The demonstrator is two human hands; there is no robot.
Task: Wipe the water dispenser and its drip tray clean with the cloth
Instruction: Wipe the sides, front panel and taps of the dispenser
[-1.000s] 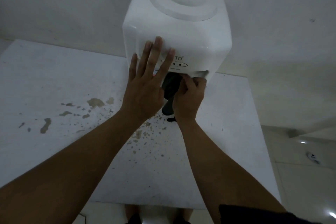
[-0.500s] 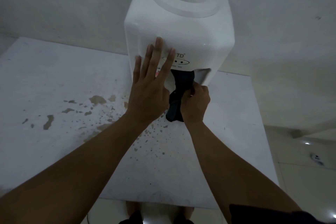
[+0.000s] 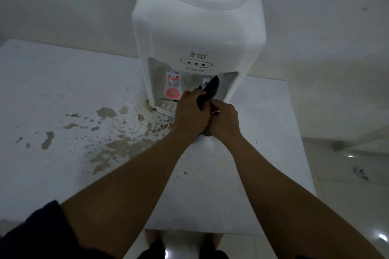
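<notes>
Both hands meet at the foot of the dispenser (image 3: 197, 27), just in front of its tap recess. My left hand (image 3: 190, 112) has its fingers curled round the dark cloth (image 3: 208, 92), gripping its middle; my right hand (image 3: 224, 121) is closed on the cloth's lower end, and a bit of dark fabric shows below the two hands at about 6 o'clock. The free upper end of the cloth sticks up toward 1 o'clock and lies against the right tap (image 3: 205, 80), which it partly hides. The red tap (image 3: 173, 88) stands uncovered at 10 o'clock from the hands. The drip tray (image 3: 166, 107) sits at the dispenser's base, at 9 o'clock from the left hand; only its left part shows, the rest is behind the hands.

The step in hand looks like gathering or refolding the cloth between wipes of the recess, though wringing it cannot be ruled out. The tray does not look wiped yet, and brown stains spread over the table (image 3: 63, 82) at 8 o'clock from it.

Next, I judge, the cloth needs to be bunched into a pad in one hand and pushed into the recess or down onto the tray, with the other hand freed to steady the body, since the light dispenser may slide under pressure.
</notes>
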